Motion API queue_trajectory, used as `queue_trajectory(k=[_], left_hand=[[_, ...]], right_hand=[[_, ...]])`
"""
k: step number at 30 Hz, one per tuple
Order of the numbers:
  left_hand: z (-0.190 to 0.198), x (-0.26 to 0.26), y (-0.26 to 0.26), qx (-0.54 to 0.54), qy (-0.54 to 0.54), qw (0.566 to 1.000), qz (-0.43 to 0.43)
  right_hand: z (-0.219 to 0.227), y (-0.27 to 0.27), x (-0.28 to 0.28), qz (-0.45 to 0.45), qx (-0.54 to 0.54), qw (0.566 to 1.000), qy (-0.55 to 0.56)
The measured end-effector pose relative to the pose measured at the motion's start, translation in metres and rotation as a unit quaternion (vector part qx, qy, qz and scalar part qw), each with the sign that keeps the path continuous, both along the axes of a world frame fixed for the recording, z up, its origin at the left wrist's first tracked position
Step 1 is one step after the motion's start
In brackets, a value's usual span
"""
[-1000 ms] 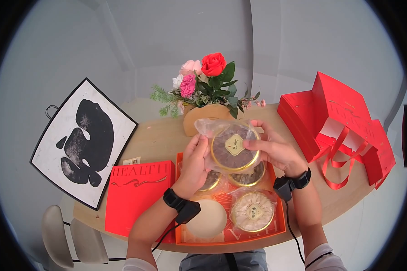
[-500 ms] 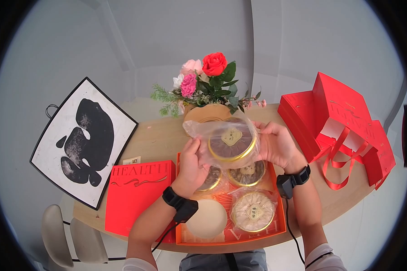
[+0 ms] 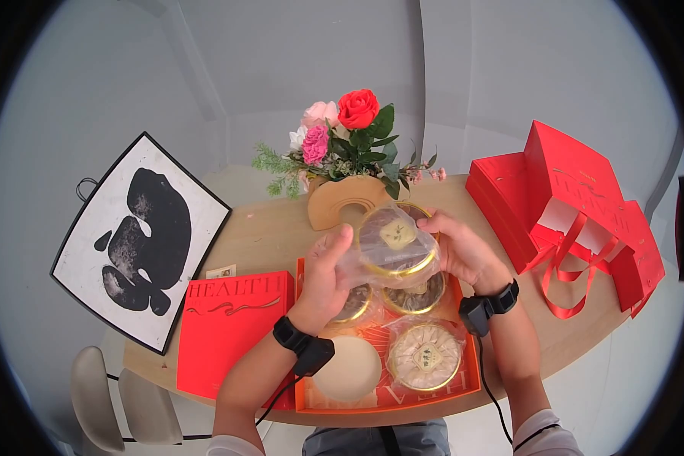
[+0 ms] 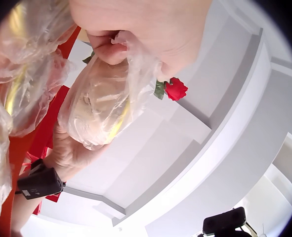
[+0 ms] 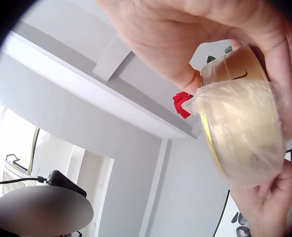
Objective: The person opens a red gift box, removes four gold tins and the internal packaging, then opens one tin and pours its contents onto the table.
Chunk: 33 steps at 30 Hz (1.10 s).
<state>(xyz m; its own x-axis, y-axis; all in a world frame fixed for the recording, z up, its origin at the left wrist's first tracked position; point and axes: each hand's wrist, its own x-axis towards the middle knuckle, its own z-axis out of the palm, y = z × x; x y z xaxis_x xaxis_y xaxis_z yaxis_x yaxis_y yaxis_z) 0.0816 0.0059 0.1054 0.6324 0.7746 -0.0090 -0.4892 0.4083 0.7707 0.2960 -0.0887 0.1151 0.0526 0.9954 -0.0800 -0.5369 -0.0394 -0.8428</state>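
A round clear container point(image 3: 397, 234) with a gold rim and a pale diamond label is held up over the orange-red box tray point(image 3: 471, 357). Its right end sticks out of a thin plastic bag point(image 5: 244, 133) that still wraps the rest. My right hand point(image 3: 467, 254) grips the bare edge, thumb on top. The left hand point(image 3: 321, 281) bunches the bag between curled fingers and thumb, as the left wrist view shows. Below, the tray carries bagged round containers, one a pale-filled container point(image 3: 425, 357), beside a cream round recess point(image 3: 347, 368).
Left of the tray lies a red "HEALTH" box point(image 3: 232, 334). A framed black-and-white picture point(image 3: 148, 235) leans at the far left. Behind my hands stands a flower arrangement point(image 3: 349, 144) in a tan vase point(image 3: 330, 204). Red gift bags with ribbon point(image 3: 566, 205) occupy the right side.
The right thumb has shifted from the label to the container's edge. The bag's loose end, earlier spread out to the left, is now gathered in the left hand, and the container's far side shows bare.
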Motion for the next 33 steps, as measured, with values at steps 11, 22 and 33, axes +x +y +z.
queue_trajectory(k=[11, 22, 33], left_hand=[[-0.023, -0.007, 0.019, 0.081, -0.003, 0.993, 0.09], [0.002, -0.008, 0.009, 0.002, 0.024, 0.991, -0.132], [0.006, -0.02, 0.038, 0.294, 0.217, 0.908, -0.205]], right_hand=[[0.02, -0.018, -0.003, -0.104, 0.032, 0.991, -0.083], [0.015, -0.013, -0.005, -0.044, 0.087, 0.994, -0.045], [-0.004, 0.002, 0.009, -0.017, 0.072, 0.997, -0.016]])
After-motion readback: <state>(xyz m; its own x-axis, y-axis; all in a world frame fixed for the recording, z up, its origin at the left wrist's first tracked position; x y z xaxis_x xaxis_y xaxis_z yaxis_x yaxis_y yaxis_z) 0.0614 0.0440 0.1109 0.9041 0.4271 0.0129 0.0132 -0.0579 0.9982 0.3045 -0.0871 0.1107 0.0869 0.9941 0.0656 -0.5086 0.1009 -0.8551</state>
